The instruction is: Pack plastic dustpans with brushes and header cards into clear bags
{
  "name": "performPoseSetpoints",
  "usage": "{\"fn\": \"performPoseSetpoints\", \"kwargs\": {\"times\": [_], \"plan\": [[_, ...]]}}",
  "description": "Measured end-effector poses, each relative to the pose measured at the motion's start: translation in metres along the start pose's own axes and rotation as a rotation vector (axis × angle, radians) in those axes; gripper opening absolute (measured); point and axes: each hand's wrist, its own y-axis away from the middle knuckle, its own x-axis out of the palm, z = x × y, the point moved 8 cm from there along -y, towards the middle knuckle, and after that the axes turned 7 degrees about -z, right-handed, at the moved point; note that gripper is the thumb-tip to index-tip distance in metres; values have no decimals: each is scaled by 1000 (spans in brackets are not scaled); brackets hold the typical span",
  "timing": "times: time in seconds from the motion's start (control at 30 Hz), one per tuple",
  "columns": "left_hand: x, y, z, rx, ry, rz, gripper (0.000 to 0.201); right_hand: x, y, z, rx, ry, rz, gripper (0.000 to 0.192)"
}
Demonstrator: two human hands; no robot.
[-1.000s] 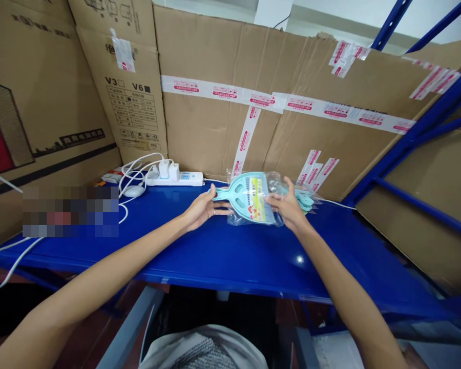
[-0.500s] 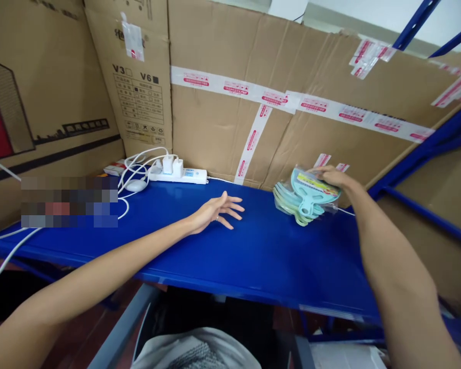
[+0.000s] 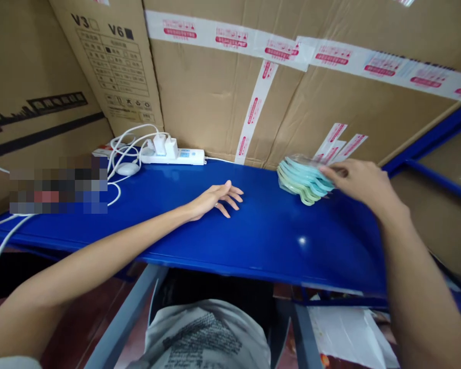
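A stack of light blue and pale green plastic pieces [image 3: 306, 180], wrapped in clear film, rests at the back right of the blue table [image 3: 253, 241]. Its curved edges face me; I cannot make out what kind of article they are. At the stack's right end is my right hand [image 3: 363, 184], its fingers curled and closed against the wrapped edge. Part of the grip is hidden by the hand itself. Over the middle of the table my left hand [image 3: 217, 201] is open, fingers apart and holding nothing, with a ring on one finger.
A white power strip [image 3: 192, 156] with plugged-in adapters and tangled white cables [image 3: 117, 148] lies at the back left, beside a pixelated patch. Taped cardboard [image 3: 203, 97] walls the back. Blue metal framing [image 3: 430, 133] stands on the right. A grey chair armrest [image 3: 128, 318] is below.
The light blue fan-shaped piece with a label, earlier held facing me, no longer shows that face. My right hand looks larger and farther right. My left hand stays open. The view has tilted down.
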Motion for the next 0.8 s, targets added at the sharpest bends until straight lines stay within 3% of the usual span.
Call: {"fn": "performPoseSetpoints", "kwargs": {"times": [0.13,0.33,0.5,0.57,0.8], "plan": [[2,1,3,-10,-32,-19,64,10,37,30,66,63,-48,50],[0,-1,-3,19,-44,-47,65,19,46,23,207,13,-162,52],[0,-2,0,14,-53,-7,63,49,61,21,258,-163,-11,79],[1,-2,2,13,-70,1,60,55,64,28,230,-235,-59,87],[-1,-4,1,13,-115,-27,51,58,63,35,247,-329,-171,73]]}}
